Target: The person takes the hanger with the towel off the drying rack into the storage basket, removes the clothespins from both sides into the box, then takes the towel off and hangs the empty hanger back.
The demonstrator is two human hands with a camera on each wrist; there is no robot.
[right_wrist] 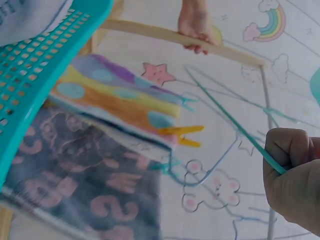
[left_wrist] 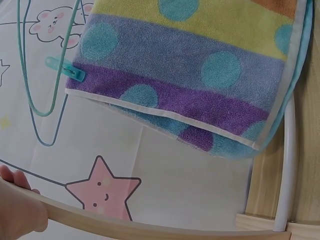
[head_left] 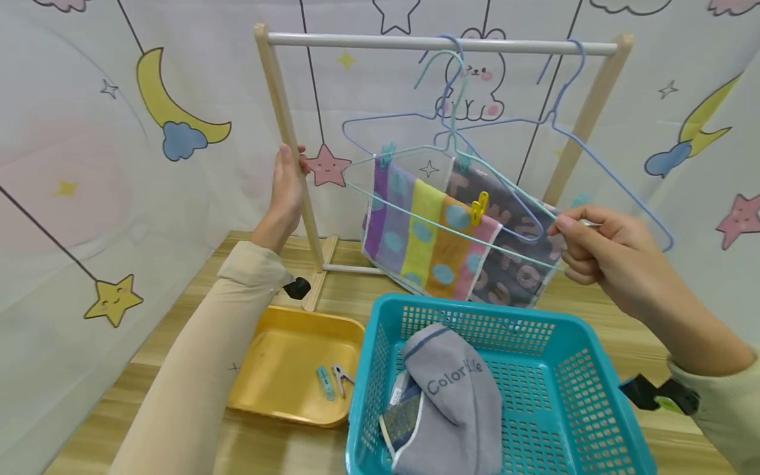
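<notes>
My left hand (head_left: 286,188) grips the wooden side post (head_left: 279,99) of a small clothes rack, its fingers wrapped behind it. My right hand (head_left: 611,254) pinches the lower right corner of a mint-green hanger (right_wrist: 225,113), whose hook is up near the rail (head_left: 380,42). Behind it, a striped towel (head_left: 430,231) with blue dots hangs on a blue hanger (head_left: 388,117), held by a teal clip (head_left: 388,154) and a yellow clip (head_left: 479,208). A dark grey towel (head_left: 510,270) with pink letters hangs beyond, below a second blue hanger (head_left: 605,166).
A teal basket (head_left: 578,326) stands in front of the rack with a grey "Colorlife" cloth (head_left: 457,389) inside. Left of it, a yellow tray (head_left: 279,369) holds a teal clip (head_left: 325,382) and a white clip (head_left: 339,379). A printed curtain (head_left: 196,66) surrounds the rack.
</notes>
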